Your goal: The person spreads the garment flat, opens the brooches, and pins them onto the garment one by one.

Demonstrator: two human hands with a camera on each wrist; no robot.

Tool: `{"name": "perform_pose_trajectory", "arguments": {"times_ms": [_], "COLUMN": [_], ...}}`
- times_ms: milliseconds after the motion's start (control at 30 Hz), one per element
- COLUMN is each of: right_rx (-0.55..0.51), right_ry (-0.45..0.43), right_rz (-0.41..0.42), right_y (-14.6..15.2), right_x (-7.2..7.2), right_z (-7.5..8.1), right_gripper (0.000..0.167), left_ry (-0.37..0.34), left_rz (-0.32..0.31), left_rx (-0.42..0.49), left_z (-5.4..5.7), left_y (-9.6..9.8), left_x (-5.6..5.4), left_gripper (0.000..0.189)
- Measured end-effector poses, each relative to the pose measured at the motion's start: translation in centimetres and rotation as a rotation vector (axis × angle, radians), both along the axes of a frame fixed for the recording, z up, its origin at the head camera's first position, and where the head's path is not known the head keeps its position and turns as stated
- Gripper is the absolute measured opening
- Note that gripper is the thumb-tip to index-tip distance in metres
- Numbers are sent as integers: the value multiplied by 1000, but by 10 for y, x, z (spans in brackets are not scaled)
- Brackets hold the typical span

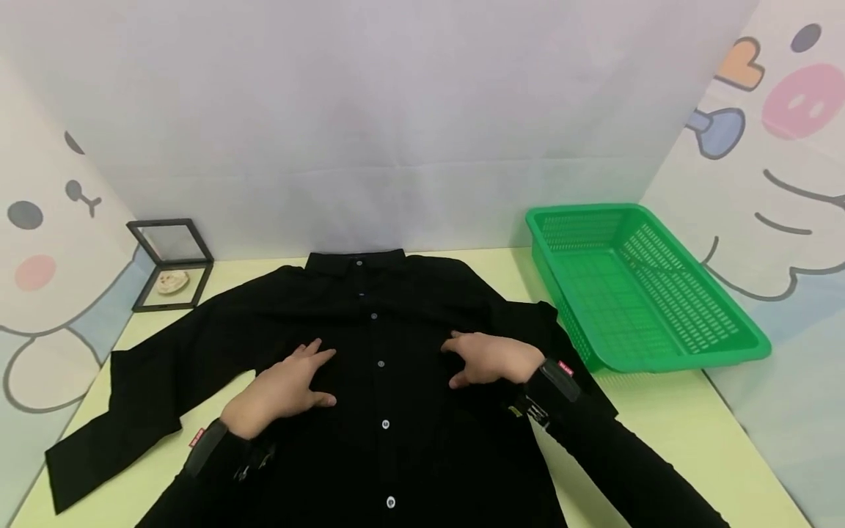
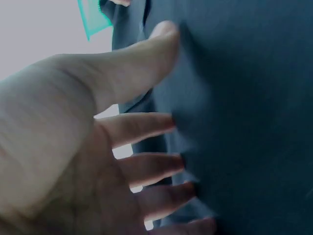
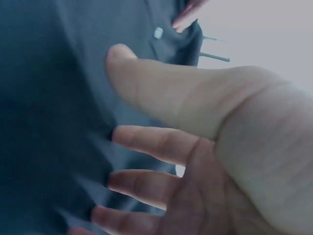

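A black button-up shirt (image 1: 416, 396) lies front side up on the pale yellow table, its collar toward the back wall and its lower part running out of the head view. One sleeve stretches out to the left with a bend in it. My left hand (image 1: 284, 389) touches the shirt front left of the button row, with fingers spread. On the other side of the buttons, my right hand (image 1: 491, 359) rests its fingertips on the cloth. In both wrist views the fingers of the left hand (image 2: 117, 147) and right hand (image 3: 176, 147) are extended against the fabric.
A green plastic basket (image 1: 686, 359) stands at the back right, close beside the shirt's right sleeve. At the back left is a black-framed case (image 1: 173, 264) holding a small pale round item (image 1: 173, 281). White walls with cartoon prints border the table (image 1: 700, 440).
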State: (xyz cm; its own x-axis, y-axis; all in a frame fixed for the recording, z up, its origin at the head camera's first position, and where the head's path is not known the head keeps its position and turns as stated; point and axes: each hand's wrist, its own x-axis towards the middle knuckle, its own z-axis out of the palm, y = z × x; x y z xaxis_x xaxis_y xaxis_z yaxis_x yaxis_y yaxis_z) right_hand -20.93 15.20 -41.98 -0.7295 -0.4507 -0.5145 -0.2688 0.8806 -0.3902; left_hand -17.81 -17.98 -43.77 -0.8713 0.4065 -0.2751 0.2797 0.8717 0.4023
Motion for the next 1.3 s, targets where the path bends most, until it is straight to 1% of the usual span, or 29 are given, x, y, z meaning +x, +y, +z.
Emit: {"name": "perform_pose_trajectory", "arguments": {"times_ms": [100,167,200,267,333,400,433,467,500,533,600,700,733,800,867,900,967,1033,1100,1167,1233,1300], "right_rx": [15,16,15,8,4,-8,-15,-23,-31,-40,-53,-59,-64,-95,-149,-181,-239,-268,-275,-260,-225,-163], "right_ry": [-6,11,27,87,158,222,243,247,238,221,167,70,46,24,41,68,130,196,247,277,294,287], "right_rz": [7,-1,-3,-2,4,10,17,19,17,14,12,10,17,37,55,59,55,32,1,-18,-16,-11], "right_y": [-2,-2,-3,-2,-1,0,1,1,2,3,6,10,12,15,18,19,20,19,17,13,8,3], "right_x": [-11,-18,-21,-25,-26,-26,-24,-23,-21,-20,-15,-7,-5,-4,-7,-10,-19,-29,-39,-49,-59,-67], "right_z": [-4,-6,-7,-8,-9,-11,-11,-11,-10,-10,-6,4,9,19,31,34,40,42,40,37,30,23], "right_gripper": [66,66,65,60,49,31,22,12,4,8,17,18,16,11,8,6,5,8,12,16,18,19], "left_ry": [-26,-24,-9,54,149,241,272,284,279,259,195,88,63,42,58,85,148,213,259,269,256,227], "left_rz": [-8,-2,5,21,24,21,8,-11,-34,-58,-115,-188,-211,-238,-224,-208,-157,-87,-25,24,55,68], "left_rx": [-14,-13,-10,-4,3,0,-8,-14,-12,-3,36,145,184,247,284,290,279,238,192,145,86,30], "left_z": [-3,-5,-6,-8,-9,-9,-9,-8,-6,-4,2,13,17,25,32,36,41,44,42,38,30,21], "left_y": [-1,-2,-2,-2,0,1,1,2,1,1,-2,-10,-13,-20,-26,-27,-28,-26,-22,-17,-14,-12], "left_x": [-13,-22,-25,-30,-32,-30,-29,-28,-26,-25,-22,-16,-15,-12,-11,-12,-17,-26,-37,-47,-55,-61], "left_gripper": [81,81,79,69,50,25,16,10,9,11,13,15,15,13,11,11,9,9,10,11,11,12]}}
